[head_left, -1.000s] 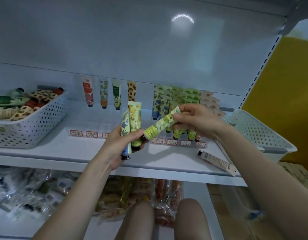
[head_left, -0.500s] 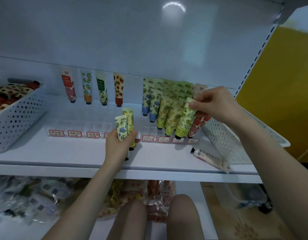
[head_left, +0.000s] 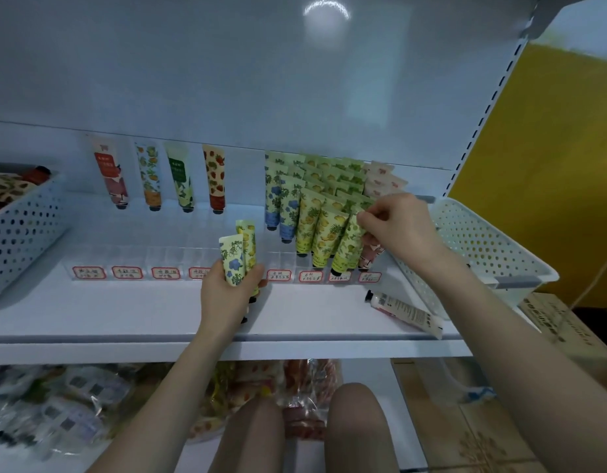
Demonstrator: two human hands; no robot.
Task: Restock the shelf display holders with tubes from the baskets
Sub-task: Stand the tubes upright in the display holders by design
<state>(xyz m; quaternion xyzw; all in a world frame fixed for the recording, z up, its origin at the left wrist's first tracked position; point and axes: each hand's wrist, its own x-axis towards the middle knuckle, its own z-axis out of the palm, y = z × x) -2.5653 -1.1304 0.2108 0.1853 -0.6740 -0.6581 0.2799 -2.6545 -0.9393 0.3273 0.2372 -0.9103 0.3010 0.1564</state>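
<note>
My left hand [head_left: 227, 295] grips two upright tubes in front of the clear display holders [head_left: 179, 257]: a blue-flower tube [head_left: 233, 259] and a yellow tube [head_left: 248, 242] behind it. My right hand [head_left: 397, 230] pinches the top of a green tube [head_left: 348, 249] that stands cap down in the front of a right-side holder row, among several yellow and green tubes [head_left: 324, 206]. Blue-flower tubes [head_left: 278, 199] fill the row to their left. A pink-white tube [head_left: 402, 312] lies loose on the shelf at the right.
A white perforated basket [head_left: 22, 230] with tubes stands at the left, another white basket [head_left: 483, 244] at the right. Single tubes [head_left: 158, 179] lean at the back of the left holders. Bagged goods [head_left: 56, 401] lie on the lower shelf.
My right hand carried the green tube from my left hand to the right-side holder and lowered it into the front slot. My left hand stayed low with its two tubes.
</note>
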